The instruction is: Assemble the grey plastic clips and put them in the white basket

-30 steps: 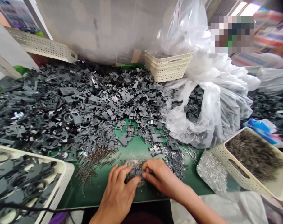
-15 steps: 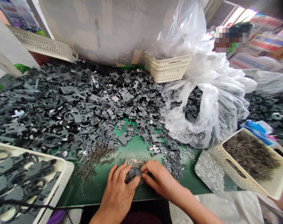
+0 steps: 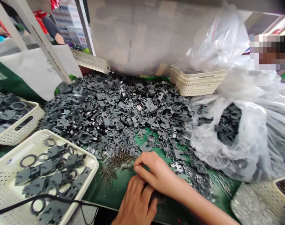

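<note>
A head-down view of a green counter (image 3: 123,187) crowded with small moulded parts. At 6 o'clock, close to the near edge, the person's two hands meet. The right hand (image 3: 156,175) lies across the top of the left hand (image 3: 137,203), with its fingers (image 3: 142,162) curled down toward the counter. The left hand's fingers point toward 12 o'clock, tucked under the right. Whatever is between them is covered, so I cannot tell whether either hand is pinched shut on something.

Just beside the right fingertips, at 11 o'clock from the hands, lies a loose scatter of small dark pins (image 3: 116,164). Beyond it, from 10 to 1 o'clock, spreads a deep pile of grey plastic parts (image 3: 123,109).

At 8 o'clock sits a white basket (image 3: 6,181) holding grey pieces with rings, and a black cable (image 3: 27,201) crosses its near side. A second basket (image 3: 15,134) is at 9 o'clock. Stacked empty baskets (image 3: 196,82) stand at 1 o'clock, and a clear plastic bag (image 3: 250,134) of more grey parts slumps at 3 o'clock.

Fine fitting like this probably goes best with both hands braced low on the counter. The piece should be turned into sight before pressing, and the pins picked up one at a time so that none rolls into the pile.
</note>
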Action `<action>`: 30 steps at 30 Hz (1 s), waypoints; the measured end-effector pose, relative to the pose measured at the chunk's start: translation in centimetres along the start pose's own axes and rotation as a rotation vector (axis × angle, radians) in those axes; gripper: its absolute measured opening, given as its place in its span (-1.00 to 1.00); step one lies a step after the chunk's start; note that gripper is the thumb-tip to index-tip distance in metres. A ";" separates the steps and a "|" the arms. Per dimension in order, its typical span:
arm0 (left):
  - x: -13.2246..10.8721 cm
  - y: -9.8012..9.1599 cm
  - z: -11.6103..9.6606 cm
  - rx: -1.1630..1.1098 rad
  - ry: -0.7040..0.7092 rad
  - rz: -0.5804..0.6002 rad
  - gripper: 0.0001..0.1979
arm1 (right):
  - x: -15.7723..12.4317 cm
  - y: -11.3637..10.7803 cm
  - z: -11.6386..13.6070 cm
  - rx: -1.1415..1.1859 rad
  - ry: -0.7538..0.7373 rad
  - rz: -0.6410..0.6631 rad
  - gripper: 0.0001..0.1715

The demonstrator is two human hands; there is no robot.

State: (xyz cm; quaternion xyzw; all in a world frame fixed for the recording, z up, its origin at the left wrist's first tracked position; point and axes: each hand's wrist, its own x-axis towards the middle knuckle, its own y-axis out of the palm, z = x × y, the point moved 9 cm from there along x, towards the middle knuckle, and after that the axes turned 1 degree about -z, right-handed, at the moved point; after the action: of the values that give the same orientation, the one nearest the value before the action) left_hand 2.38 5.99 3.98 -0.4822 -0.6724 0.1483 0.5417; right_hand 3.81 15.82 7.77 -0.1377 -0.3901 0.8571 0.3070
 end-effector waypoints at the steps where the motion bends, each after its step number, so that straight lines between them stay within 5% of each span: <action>1: -0.1 -0.1 0.2 0.005 -0.016 -0.016 -0.74 | 2.0 0.6 1.3 -0.054 -0.064 0.021 -0.89; 7: -0.1 0.5 1.0 -0.148 -0.037 0.058 -0.73 | 13.7 4.3 4.8 -0.532 -0.206 -0.095 -0.82; 11: -0.6 1.1 1.6 -0.175 -0.070 0.110 -0.70 | 17.2 5.7 4.3 -0.563 -0.217 -0.090 -0.76; 18: -0.3 0.1 2.1 -0.300 -0.137 0.046 -0.76 | 15.3 2.5 0.9 -0.532 -0.096 -0.102 -0.76; 25: -0.5 0.2 1.9 -0.355 -0.139 0.085 -0.74 | 13.5 3.9 1.5 -0.421 -0.140 -0.051 -0.82; 30: -1.8 -0.7 4.7 -0.377 -0.379 -0.053 -0.80 | 11.5 -0.4 0.2 -0.285 -0.044 -0.107 -0.78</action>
State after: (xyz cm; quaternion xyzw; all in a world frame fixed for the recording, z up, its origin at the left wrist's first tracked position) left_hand -2.20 5.72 1.73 -0.5205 -0.7898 0.0939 0.3106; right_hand -4.97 23.17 8.26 -0.1403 -0.5213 0.7783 0.3207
